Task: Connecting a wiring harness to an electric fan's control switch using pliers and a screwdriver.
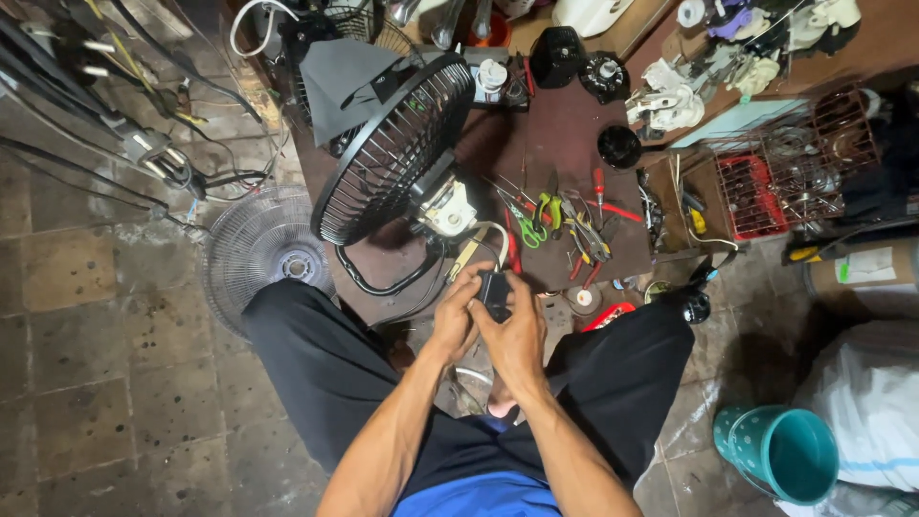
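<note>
Both hands meet in front of my knees around a small black box-shaped part (495,290). My left hand (454,316) grips its left side and my right hand (517,335) wraps it from the right and below. Just beyond them a black table fan (388,153) stands tilted on a low brown work table (565,144), its round wire grille facing left. The fan's rear cover is off, so the pale motor (447,209) shows. A white cable (498,239) runs from the motor toward my hands.
Pliers, screwdrivers and green-handled scissors (528,228) lie on the table right of the fan. A loose grey fan grille (263,251) lies on the tiled floor at left. A teal bucket (787,452) stands at lower right. Wire baskets (785,177) and clutter fill the upper right.
</note>
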